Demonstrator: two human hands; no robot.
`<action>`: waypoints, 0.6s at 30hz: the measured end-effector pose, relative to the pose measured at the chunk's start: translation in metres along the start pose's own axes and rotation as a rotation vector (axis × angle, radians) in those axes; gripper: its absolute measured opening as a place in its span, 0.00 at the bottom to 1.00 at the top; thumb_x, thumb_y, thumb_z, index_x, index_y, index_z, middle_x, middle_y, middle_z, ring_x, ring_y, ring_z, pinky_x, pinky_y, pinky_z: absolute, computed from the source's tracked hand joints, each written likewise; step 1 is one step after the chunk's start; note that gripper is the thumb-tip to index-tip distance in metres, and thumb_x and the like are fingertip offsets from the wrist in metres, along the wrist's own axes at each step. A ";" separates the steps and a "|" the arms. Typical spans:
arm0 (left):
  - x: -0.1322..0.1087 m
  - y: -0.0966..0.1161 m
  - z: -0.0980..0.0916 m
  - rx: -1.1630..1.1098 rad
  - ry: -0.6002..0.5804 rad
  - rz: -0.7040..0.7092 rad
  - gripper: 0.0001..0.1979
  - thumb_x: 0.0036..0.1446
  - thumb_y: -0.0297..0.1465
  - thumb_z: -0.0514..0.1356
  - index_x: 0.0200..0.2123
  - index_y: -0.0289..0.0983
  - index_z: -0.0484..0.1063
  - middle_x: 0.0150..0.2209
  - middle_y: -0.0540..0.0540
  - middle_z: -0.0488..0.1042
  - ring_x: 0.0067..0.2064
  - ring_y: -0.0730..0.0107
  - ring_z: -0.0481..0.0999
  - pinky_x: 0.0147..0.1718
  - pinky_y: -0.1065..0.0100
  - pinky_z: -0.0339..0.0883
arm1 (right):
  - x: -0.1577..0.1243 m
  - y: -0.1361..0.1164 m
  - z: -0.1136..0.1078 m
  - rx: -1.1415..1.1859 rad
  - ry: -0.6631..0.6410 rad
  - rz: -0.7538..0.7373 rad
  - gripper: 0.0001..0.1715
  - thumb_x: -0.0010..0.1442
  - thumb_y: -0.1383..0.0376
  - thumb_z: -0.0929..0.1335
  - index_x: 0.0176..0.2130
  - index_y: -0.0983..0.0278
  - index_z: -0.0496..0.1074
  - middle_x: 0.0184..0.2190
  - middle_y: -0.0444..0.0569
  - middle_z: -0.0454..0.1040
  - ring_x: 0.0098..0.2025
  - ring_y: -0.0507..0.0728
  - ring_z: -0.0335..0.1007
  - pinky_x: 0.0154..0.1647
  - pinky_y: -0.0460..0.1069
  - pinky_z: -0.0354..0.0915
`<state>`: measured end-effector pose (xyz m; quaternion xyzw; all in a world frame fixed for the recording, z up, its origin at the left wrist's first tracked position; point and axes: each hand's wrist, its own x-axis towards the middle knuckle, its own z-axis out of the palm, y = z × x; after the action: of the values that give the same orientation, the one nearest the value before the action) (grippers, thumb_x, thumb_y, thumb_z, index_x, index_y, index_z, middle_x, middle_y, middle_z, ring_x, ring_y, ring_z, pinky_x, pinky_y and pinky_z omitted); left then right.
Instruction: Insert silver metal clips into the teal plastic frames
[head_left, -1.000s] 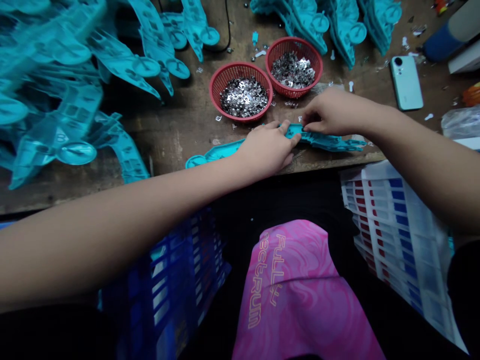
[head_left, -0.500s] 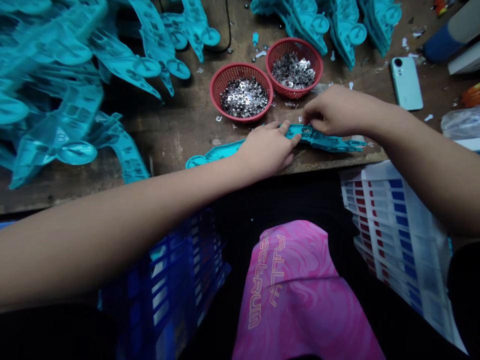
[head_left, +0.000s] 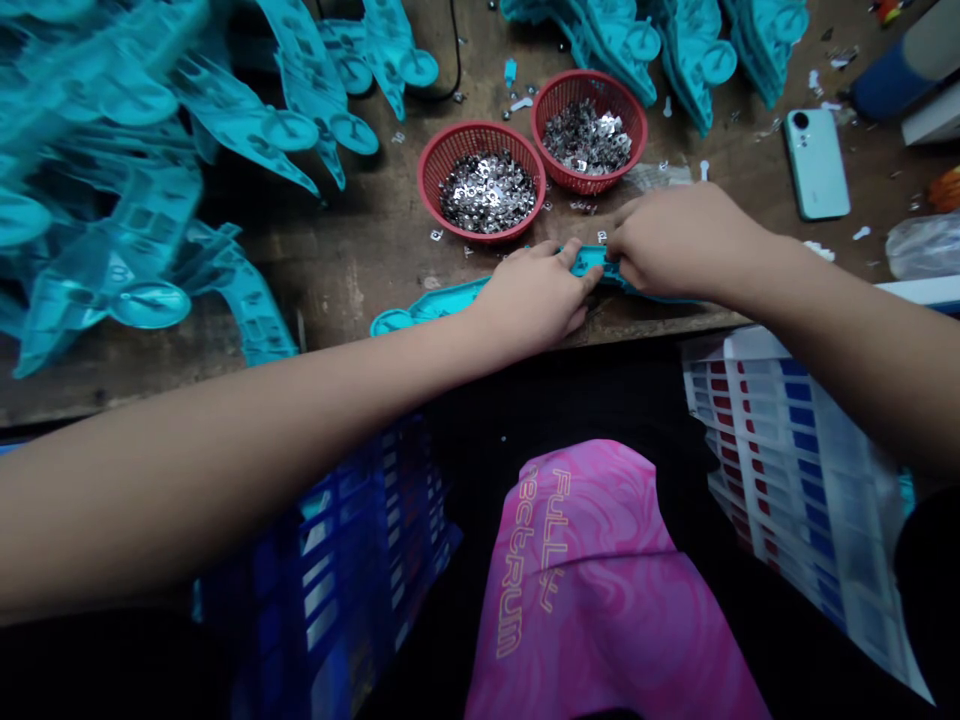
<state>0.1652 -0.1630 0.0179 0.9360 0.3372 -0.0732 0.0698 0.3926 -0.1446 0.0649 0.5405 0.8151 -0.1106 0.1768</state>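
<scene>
A long teal plastic part (head_left: 450, 300) lies along the table's front edge. My left hand (head_left: 536, 295) rests on its middle with the fingers spread, pressing it down. My right hand (head_left: 667, 240) is on the right half of the part, fingers curled down and closed at its surface; what they pinch, if anything, is hidden. Just behind the hands stand two red baskets, the left basket (head_left: 424, 185) and the right basket (head_left: 639, 130), both with small shiny metal pieces in them.
Teal parts are piled at the left (head_left: 120, 230), with more stacks at the back (head_left: 694, 70). A phone (head_left: 819, 165) lies at the right. Below the table edge are a blue crate (head_left: 352, 560) and a white crate (head_left: 825, 500).
My right hand has turned and lowered over the teal part, covering more of its right end. My left hand has stayed in place.
</scene>
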 end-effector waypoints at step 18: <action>0.000 0.002 -0.003 -0.042 -0.021 -0.021 0.32 0.86 0.34 0.60 0.87 0.40 0.79 0.89 0.29 0.73 0.81 0.37 0.84 0.80 0.42 0.79 | 0.017 0.032 0.023 0.113 0.031 -0.116 0.22 0.73 0.51 0.79 0.61 0.56 0.91 0.53 0.60 0.95 0.49 0.75 0.87 0.48 0.60 0.71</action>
<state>0.1668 -0.1634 0.0211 0.9300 0.3476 -0.0765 0.0922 0.4205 -0.1265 0.0369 0.5030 0.8402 -0.1582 0.1268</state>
